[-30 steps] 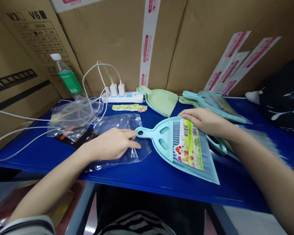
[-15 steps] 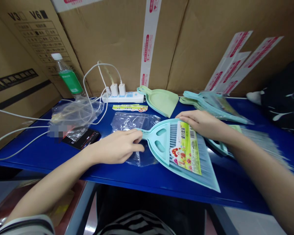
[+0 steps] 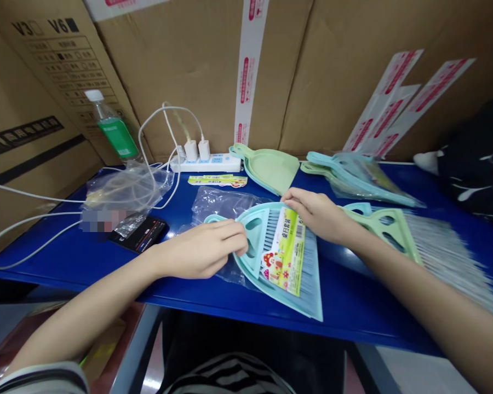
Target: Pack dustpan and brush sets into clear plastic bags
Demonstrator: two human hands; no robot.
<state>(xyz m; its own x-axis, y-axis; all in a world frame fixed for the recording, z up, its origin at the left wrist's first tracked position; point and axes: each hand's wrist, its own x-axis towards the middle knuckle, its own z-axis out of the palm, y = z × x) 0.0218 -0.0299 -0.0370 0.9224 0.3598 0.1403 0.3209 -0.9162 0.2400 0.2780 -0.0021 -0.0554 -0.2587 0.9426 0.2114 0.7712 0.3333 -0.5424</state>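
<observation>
A light-blue dustpan (image 3: pixel 259 283) lies tilted over the front of the blue table, handle to the left. Nested in it is a matching hand brush (image 3: pixel 309 262), its bristles fanning right. Across the bristles sits a yellow-green printed card (image 3: pixel 288 257). My left hand (image 3: pixel 213 247) is closed with curled fingertips at the base of the handles, hiding part of them. On the far rim, my right hand (image 3: pixel 314 214) grips the dustpan near the card's upper corner; its thumb is partly hidden. Under the dustpan and my left hand lies a crumpled clear plastic bag (image 3: pixel 213 203).
Behind stand a green dustpan (image 3: pixel 273 167) and bagged blue dustpan (image 3: pixel 363 175). Loose brushes (image 3: pixel 398 230) lie right, under my forearm. Printed cards (image 3: pixel 217 181), a power strip (image 3: pixel 225 163), cables, a phone (image 3: pixel 142 232), plastic bags and a bottle (image 3: pixel 117 134) are left and behind.
The dustpan with its brush and card has shifted left, and my right hand has moved left with it. My left hand now sits closer to the pan. More of the green brush shows.
</observation>
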